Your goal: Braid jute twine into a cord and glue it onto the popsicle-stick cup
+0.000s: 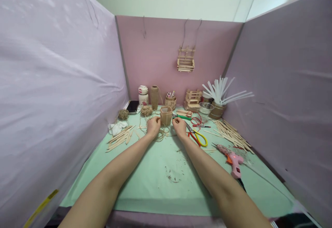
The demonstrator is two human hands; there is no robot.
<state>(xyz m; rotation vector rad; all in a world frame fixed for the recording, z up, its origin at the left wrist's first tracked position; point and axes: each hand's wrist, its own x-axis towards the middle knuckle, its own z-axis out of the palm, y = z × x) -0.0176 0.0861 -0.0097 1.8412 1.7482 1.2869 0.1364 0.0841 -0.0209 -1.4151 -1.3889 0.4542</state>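
My left hand [153, 126] and my right hand [179, 127] reach out over the green table mat [145, 179], one on each side of a small twine-wrapped cup [166, 115] that stands upright. Both hands have their fingers curled and pinched near the cup's base. Loose jute twine [163, 136] lies in a tangle between them, and the strand seems to run to both hands. The fingertips are too small to show what they pinch.
Yellow-handled scissors [198, 137] and a red tool lie right of my right hand. A pink glue gun [232, 160] lies further right. Wooden sticks [120, 138] lie at left and a second pile [232, 134] at right. Twine balls, jars, a phone and stick crafts line the back wall.
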